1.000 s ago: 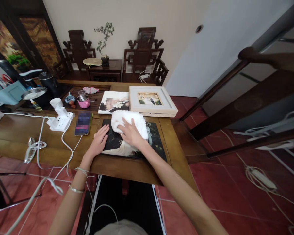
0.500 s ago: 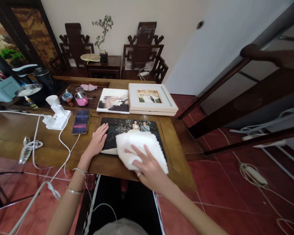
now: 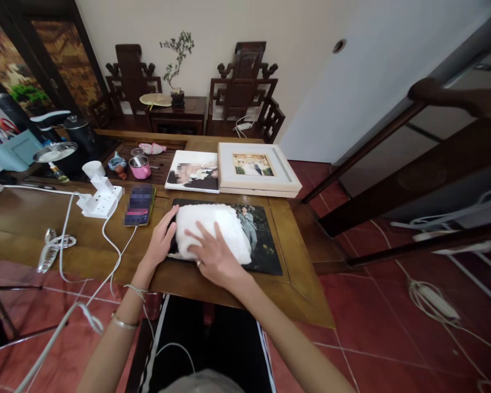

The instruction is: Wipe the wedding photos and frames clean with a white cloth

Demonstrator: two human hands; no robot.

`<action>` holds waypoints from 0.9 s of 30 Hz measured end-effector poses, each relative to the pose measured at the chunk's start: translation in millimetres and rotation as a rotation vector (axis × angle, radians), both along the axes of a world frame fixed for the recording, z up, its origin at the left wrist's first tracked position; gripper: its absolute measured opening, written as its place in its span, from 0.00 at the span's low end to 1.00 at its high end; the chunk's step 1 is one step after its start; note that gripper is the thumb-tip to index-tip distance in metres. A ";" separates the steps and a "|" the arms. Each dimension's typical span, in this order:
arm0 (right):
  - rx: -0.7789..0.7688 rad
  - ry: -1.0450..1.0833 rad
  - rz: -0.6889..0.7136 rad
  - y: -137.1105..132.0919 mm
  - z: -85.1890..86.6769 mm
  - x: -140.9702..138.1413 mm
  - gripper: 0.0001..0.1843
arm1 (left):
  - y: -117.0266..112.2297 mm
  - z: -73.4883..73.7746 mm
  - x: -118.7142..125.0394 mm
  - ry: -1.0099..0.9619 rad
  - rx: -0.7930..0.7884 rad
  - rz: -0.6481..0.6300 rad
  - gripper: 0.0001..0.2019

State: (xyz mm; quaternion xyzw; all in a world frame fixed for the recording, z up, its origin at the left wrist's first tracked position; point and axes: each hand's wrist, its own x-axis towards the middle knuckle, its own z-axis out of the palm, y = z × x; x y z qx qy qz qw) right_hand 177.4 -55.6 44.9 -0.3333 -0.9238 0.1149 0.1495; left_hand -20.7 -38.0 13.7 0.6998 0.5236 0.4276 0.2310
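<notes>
A dark unframed photo panel [image 3: 262, 240] lies flat near the front edge of the wooden table [image 3: 33, 240]. A folded white cloth [image 3: 213, 232] rests on the panel's left half. My right hand [image 3: 213, 256] presses flat on the cloth with its fingers spread. At the panel's left edge my left hand [image 3: 161, 240] lies flat with fingers stretched, holding the panel down. Neither hand grips anything.
Behind the panel lie a second photo print [image 3: 194, 170] and a white framed picture [image 3: 256, 168]. A phone [image 3: 139, 206], a white power strip [image 3: 100, 199] with trailing cables, a pink cup [image 3: 141, 166] and tea things sit to the left. Stair rails [image 3: 393, 125] rise on the right.
My right hand slid the cloth from the panel's top down to its front right corner, then across to the left half. My left hand stayed at the left edge.
</notes>
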 end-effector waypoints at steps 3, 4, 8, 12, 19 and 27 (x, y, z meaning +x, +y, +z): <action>-0.046 0.035 0.129 -29.2 3.6 15.2 0.20 | -1.4 0.7 1.5 0.005 0.007 -0.025 0.27; -0.065 0.057 0.147 -36.9 4.7 24.2 0.19 | -1.1 0.2 2.0 0.022 0.000 -0.028 0.27; -0.112 0.132 0.033 -45.1 3.9 66.2 0.15 | 2.8 -3.3 3.1 0.126 -0.023 -0.046 0.23; -0.162 0.178 -0.242 -9.3 -1.0 82.8 0.09 | 6.3 -7.2 1.8 0.165 -0.007 -0.076 0.20; -0.198 0.240 -0.279 80.4 9.9 -5.9 0.11 | 8.6 -11.8 -0.1 0.148 0.031 -0.065 0.19; -0.201 0.280 -0.215 84.5 0.2 -18.6 0.10 | 9.3 -13.4 -2.1 0.158 0.038 -0.052 0.19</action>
